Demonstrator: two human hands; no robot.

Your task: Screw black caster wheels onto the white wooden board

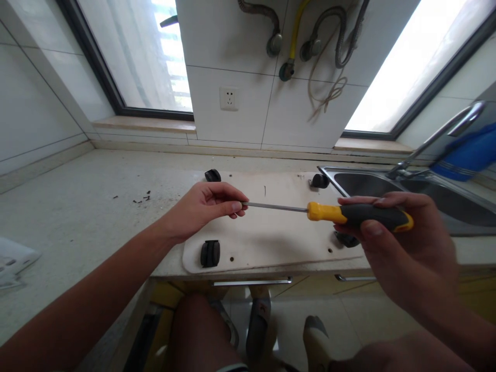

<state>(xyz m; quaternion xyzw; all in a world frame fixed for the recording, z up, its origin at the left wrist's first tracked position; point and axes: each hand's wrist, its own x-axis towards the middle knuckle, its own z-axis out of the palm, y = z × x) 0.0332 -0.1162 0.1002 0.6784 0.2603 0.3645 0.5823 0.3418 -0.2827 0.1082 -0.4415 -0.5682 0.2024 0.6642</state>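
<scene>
A screwdriver (328, 213) with a yellow and dark grey handle and a long metal shaft is held level above the counter. My right hand (406, 248) is wrapped round its handle. At the far end of the shaft, the thumb and fingers of my left hand (211, 205) pinch the tip. Whether a small part is also between those fingers is hidden. Below both hands lies a flat off-white board (271, 237) with small holes. Black casters stand near its corners, including one at the front left (210, 253) and one at the back right (320, 181).
A double steel sink (360, 182) with a tall faucet (437, 137) and a blue cloth (465, 157) is at the right. Dark crumbs (143, 198) lie on the counter (96, 206), with a white object (15, 261) at far left. Pipes and a socket (229, 98) are on the wall.
</scene>
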